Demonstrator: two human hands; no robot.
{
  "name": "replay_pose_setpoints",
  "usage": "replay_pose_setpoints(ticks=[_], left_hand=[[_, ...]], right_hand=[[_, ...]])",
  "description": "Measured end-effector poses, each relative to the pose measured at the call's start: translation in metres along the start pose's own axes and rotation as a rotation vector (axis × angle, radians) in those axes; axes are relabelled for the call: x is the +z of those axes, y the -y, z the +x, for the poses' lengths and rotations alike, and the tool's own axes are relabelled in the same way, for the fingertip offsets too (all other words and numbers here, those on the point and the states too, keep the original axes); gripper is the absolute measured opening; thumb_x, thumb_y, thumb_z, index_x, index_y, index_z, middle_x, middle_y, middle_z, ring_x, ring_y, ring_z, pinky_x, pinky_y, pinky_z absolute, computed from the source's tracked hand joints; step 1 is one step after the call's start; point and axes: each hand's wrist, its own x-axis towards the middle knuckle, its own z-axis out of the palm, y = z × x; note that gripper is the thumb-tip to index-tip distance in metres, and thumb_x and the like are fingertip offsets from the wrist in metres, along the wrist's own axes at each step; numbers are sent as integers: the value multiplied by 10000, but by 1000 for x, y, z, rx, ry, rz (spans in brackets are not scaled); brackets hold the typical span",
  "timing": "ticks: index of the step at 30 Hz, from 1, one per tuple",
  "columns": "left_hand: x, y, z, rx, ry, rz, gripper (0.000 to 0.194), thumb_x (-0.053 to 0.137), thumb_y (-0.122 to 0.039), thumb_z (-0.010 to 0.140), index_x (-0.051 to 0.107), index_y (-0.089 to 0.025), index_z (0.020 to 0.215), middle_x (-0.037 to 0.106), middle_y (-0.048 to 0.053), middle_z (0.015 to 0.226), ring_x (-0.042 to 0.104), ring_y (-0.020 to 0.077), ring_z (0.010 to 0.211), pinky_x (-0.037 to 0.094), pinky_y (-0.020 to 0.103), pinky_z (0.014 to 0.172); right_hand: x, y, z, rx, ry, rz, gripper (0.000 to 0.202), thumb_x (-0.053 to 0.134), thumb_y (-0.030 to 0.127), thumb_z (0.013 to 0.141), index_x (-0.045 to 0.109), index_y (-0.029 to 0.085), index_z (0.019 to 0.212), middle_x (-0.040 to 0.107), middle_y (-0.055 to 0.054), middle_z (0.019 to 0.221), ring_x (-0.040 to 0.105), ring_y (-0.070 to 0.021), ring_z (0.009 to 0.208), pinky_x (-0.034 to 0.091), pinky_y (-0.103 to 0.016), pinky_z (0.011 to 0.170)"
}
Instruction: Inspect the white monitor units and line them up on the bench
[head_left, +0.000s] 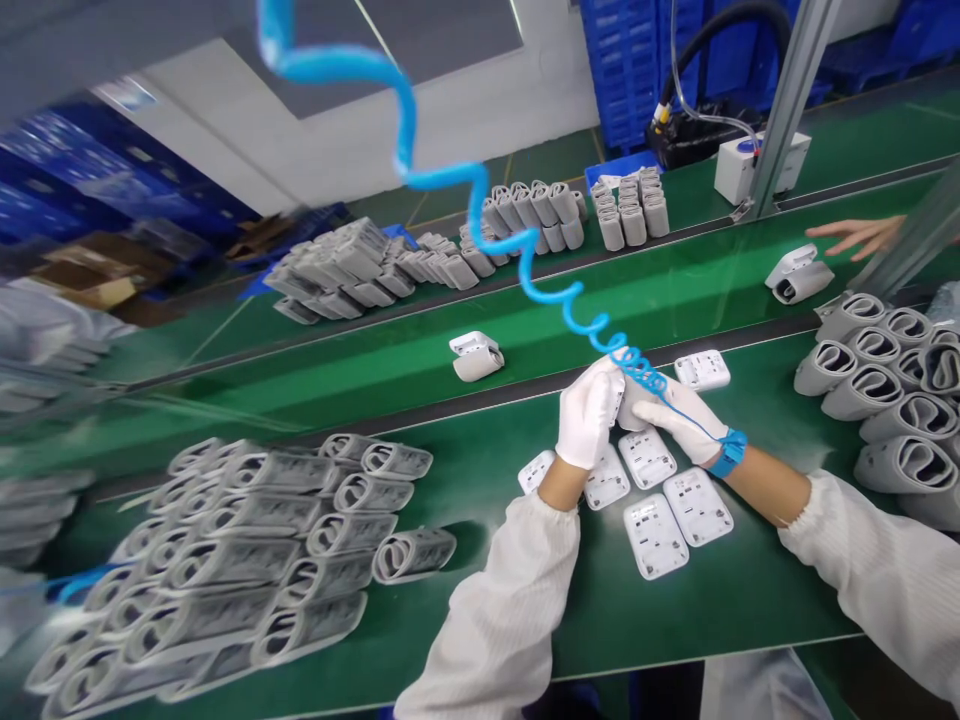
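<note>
Head view, workbench inspected from where I stand: one unit is in hand and, in my judgement, unfinished. The person's left hand point(587, 418), gloved, has its fingers closed on a white casing point(616, 396); the gloved right hand point(686, 418) appears to grip a grey cuff point(637, 402) against it, though some fingertips are hidden. Both pieces are held together above the bench point(420, 640), near its belt-side edge. Whether they are fastened I cannot tell.

Right wrist carries a blue strap point(729, 452), with a blue coiled cord point(574, 305) running from it.

Apparently done: a paired unit point(478, 360), white part beside grey roll, lies on the green belt point(637, 285); a second pair point(801, 275) lies farther right, near a co-worker's hand point(859, 237), whose fingers are extended and apart from it. Their fastening cannot be confirmed either.

Apparently left: five loose casings point(655, 535) spread under and around the forearms, plus a single casing point(702, 370) beside the belt edge. Rolled cuffs stand at the right point(911, 415), and many more lie in rows at the left point(247, 540). On that count, I judge the batch well short of complete, with cuffs outnumbering the visible casings
</note>
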Motion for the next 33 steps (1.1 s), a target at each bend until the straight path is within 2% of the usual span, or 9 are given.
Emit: replay_pose_setpoints(ticks=[2, 5, 8, 13, 16, 19, 26, 33], left_hand=[[-1, 1, 1, -1, 18, 21, 468, 537, -534, 1137, 781, -212, 1374, 754, 119, 1473, 689, 321, 1404, 513, 521, 1261], [-1, 3, 3, 2, 111, 37, 509, 648, -515, 1079, 698, -235, 1500, 694, 115, 1562, 649, 341, 1457, 480, 538, 1292], [-1, 4, 4, -25, 170, 43, 572, 700, -414, 1036, 627, -240, 1576, 645, 118, 1619, 627, 349, 1483, 447, 550, 1322], [2, 8, 3, -59, 134, 29, 510, 689, -267, 1001, 676, -253, 1510, 668, 104, 1593, 655, 323, 1451, 463, 543, 1319], [4, 11, 2, -51, 124, 26, 538, 737, -247, 946, 690, -252, 1482, 637, 101, 1633, 634, 331, 1477, 462, 548, 1325], [3, 8, 1, -16, 108, 33, 505, 672, -220, 968, 698, -248, 1472, 652, 99, 1616, 627, 318, 1491, 465, 537, 1326], [1, -3, 0, 39, 120, 101, 468, 587, -172, 988, 712, -234, 1435, 662, 101, 1605, 615, 304, 1511, 484, 525, 1312], [2, 0, 0, 38, 94, 138, 473, 588, -126, 934, 734, -233, 1371, 661, 97, 1606, 601, 307, 1524, 467, 541, 1319]], right_hand=[[2, 0, 1, -1, -3, 2, 422, 771, 436, 1065, 695, 188, 1398, 686, -129, 1464, 690, -316, 1311, 592, -560, 1127], [4, 0, 3, -6, -8, 9, 445, 845, 499, 987, 735, 242, 1333, 744, -88, 1403, 685, -324, 1326, 570, -519, 1165], [0, -3, 5, -16, 0, 1, 512, 886, 584, 912, 753, 257, 1282, 773, -83, 1350, 677, -339, 1338, 556, -517, 1189], [-10, -12, 5, -26, 15, -41, 600, 909, 619, 874, 741, 222, 1292, 761, -111, 1383, 667, -361, 1352, 517, -534, 1228], [-11, -14, 6, -19, 28, -48, 587, 902, 627, 880, 751, 223, 1279, 779, -110, 1334, 681, -362, 1319, 543, -543, 1195], [-11, -12, 6, -10, 44, -57, 582, 906, 611, 883, 753, 221, 1287, 789, -98, 1308, 685, -352, 1302, 552, -531, 1187], [-12, -6, 4, -9, 70, -49, 578, 872, 557, 932, 728, 216, 1375, 734, -98, 1461, 648, -332, 1385, 508, -494, 1242], [-14, -18, 10, -10, 43, -32, 664, 947, 548, 855, 700, 207, 1369, 733, -116, 1462, 624, -349, 1429, 489, -507, 1254]])
